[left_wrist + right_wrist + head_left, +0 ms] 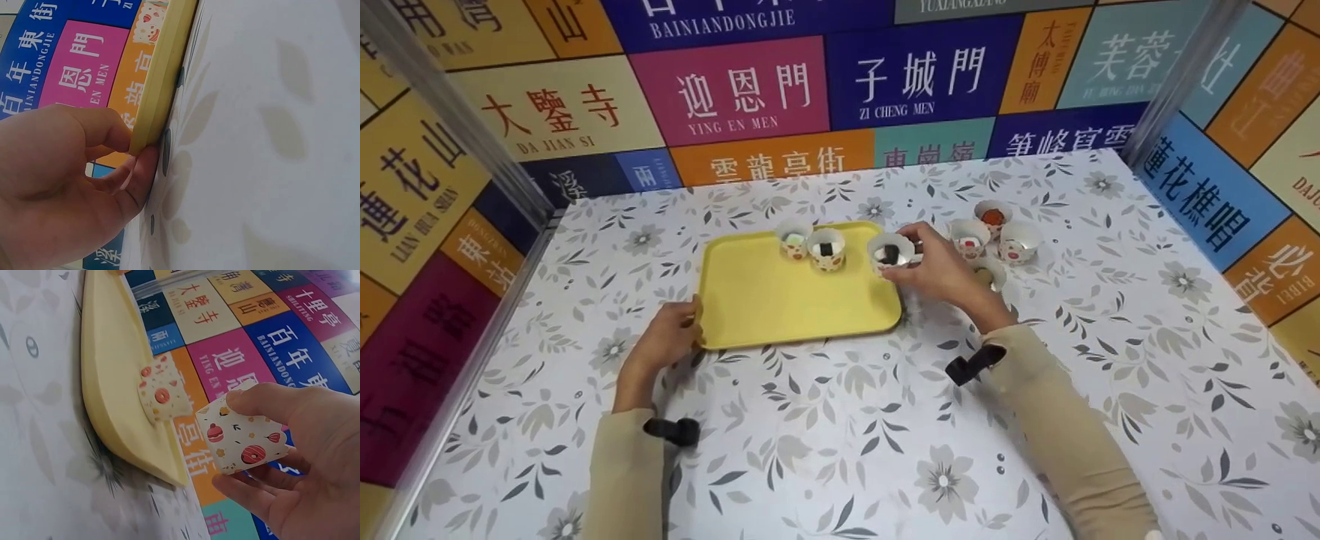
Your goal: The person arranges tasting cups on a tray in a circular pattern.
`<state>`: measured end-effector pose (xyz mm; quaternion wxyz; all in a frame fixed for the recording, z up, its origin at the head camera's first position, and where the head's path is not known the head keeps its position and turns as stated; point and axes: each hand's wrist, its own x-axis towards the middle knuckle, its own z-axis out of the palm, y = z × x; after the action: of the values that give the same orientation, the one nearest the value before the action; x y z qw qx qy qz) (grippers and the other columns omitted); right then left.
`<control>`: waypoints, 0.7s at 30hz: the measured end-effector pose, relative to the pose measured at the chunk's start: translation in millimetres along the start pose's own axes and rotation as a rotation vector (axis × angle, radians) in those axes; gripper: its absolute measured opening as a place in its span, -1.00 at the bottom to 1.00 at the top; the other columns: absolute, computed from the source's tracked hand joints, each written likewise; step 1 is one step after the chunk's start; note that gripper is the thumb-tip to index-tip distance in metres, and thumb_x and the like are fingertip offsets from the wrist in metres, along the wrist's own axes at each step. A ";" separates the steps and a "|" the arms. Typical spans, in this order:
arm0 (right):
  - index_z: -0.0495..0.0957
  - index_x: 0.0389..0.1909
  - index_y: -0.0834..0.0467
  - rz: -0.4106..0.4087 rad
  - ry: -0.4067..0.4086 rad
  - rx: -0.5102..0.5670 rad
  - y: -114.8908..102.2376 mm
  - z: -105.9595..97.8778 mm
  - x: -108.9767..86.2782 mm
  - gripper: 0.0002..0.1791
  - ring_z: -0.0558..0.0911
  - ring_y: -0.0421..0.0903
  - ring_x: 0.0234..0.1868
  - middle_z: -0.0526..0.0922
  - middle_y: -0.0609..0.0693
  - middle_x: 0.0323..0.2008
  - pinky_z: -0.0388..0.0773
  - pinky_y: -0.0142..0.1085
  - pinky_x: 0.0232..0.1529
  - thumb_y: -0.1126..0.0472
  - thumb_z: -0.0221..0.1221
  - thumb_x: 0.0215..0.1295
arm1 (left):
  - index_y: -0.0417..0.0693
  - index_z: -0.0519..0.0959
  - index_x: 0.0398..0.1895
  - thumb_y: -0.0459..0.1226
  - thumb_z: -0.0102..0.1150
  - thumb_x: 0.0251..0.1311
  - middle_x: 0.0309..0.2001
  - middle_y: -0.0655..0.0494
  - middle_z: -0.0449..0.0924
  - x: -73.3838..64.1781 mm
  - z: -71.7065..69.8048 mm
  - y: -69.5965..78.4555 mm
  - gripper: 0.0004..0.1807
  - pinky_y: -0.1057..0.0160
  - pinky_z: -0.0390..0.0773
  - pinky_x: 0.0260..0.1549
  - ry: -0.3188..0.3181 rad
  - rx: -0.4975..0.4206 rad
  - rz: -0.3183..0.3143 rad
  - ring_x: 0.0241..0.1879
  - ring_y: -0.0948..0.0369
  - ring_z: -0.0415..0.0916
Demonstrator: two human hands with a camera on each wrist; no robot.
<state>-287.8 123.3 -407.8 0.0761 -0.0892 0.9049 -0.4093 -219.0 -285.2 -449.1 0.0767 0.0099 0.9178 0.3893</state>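
A yellow tray point(795, 300) lies on the table. At its left edge my left hand point(667, 334) pinches the rim between thumb and fingers, as the left wrist view shows the tray edge point(160, 79) between them. My right hand point(941, 270) holds a white paper cup point(236, 439) by its sides, above the tray's right edge; a dark piece point(890, 253) sits inside it. Two more patterned paper cups stand near the tray's back edge: one cup point(829, 261) has a dark-banded piece in it, the other cup point(793, 246) something pale green.
Right of the tray, partly behind my right hand, several paper cups stand close together, among them a cup point(1018, 247) and a cup with orange-red content point(994, 217). A floral cloth point(840, 450) covers the table. Printed panels point(750, 90) rise behind and on both sides.
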 end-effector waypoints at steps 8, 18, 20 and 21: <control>0.33 0.28 0.14 -0.062 -0.011 0.049 -12.5 23.8 2.7 -0.27 0.45 0.10 0.26 0.46 0.11 0.24 0.42 -0.02 0.27 0.05 0.43 0.15 | -0.39 0.48 0.22 -0.52 -0.13 0.30 0.05 -0.39 0.54 0.6 0.2 -1.5 -0.57 0.36 0.45 -0.50 0.007 0.019 0.057 -0.29 0.03 0.59; 0.36 0.26 0.14 -0.002 -0.009 0.050 -29.3 47.0 9.9 -0.28 0.48 0.05 0.17 0.49 0.10 0.23 0.41 -0.07 0.24 0.06 0.45 0.13 | -0.28 0.38 -0.37 -0.53 -0.12 0.31 -0.39 -0.13 0.51 1.4 0.4 0.0 -0.89 0.32 0.39 -0.58 -0.002 -0.030 0.060 -0.57 0.24 0.39; 0.38 0.24 0.15 0.013 -0.015 0.054 -31.6 51.7 10.9 -0.30 0.48 0.04 0.16 0.50 0.10 0.21 0.40 -0.08 0.26 0.08 0.45 0.12 | -0.27 0.36 -0.41 -0.54 -0.11 0.29 -0.42 -0.12 0.49 1.3 0.4 -0.1 -0.87 0.33 0.38 -0.58 -0.003 -0.035 0.072 -0.58 0.24 0.38; 0.38 0.23 0.15 0.017 -0.020 0.058 -32.7 53.9 11.3 -0.31 0.49 0.04 0.15 0.51 0.11 0.20 0.40 -0.09 0.27 0.09 0.45 0.12 | -0.29 0.36 -0.42 -0.55 -0.11 0.29 -0.44 -0.12 0.48 1.5 0.2 0.1 -0.87 0.33 0.38 -0.58 -0.001 -0.035 0.085 -0.58 0.24 0.38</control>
<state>-284.2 60.3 -419.0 0.0914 -0.0833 0.8924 -0.4339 -220.5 -284.8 -449.4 0.0605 0.0475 0.9096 0.4084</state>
